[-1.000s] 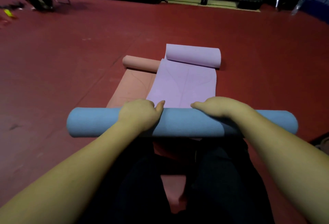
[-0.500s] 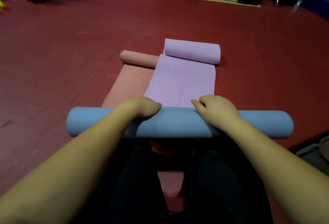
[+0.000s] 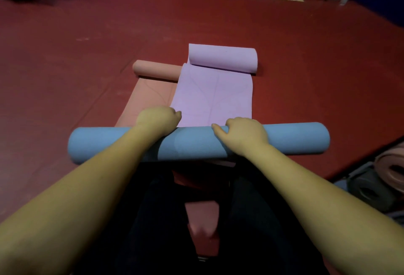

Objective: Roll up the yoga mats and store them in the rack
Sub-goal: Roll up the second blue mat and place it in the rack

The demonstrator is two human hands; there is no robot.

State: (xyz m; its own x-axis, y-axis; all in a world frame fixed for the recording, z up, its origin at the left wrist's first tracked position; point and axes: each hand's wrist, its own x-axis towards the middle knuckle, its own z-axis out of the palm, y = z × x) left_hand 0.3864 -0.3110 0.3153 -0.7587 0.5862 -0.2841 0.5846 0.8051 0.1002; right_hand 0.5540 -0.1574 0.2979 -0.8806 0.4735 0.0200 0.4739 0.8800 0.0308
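On the red gym floor (image 3: 87,60), the rolled blue mat (image 3: 196,143) lay crosswise before us, long axis left to right. Our left hand (image 3: 156,119) and right hand (image 3: 242,132) both curled over its top, gripping; purple mat (image 3: 214,97) beyond was half-unrolled.

Dim, soft-focus wide-angle view; dark corners, curved edges, deep shadow beneath the forearms.
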